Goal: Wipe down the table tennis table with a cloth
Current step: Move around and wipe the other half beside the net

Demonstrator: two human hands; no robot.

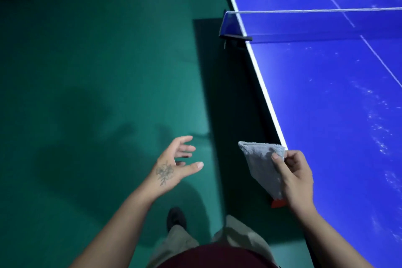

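The right hand (297,177) pinches a folded grey fluffy cloth (262,166) just beside the white-lined edge of the blue table tennis desk (326,93), while the left hand (175,162) hangs empty, fingers spread, over the green floor (97,72).

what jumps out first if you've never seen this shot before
The bright blue table tennis table fills the right side, smudged with pale streaks, its net crossing near the top. At its near edge the right hand holds a folded grey cloth, while the left hand hangs open over the green floor.
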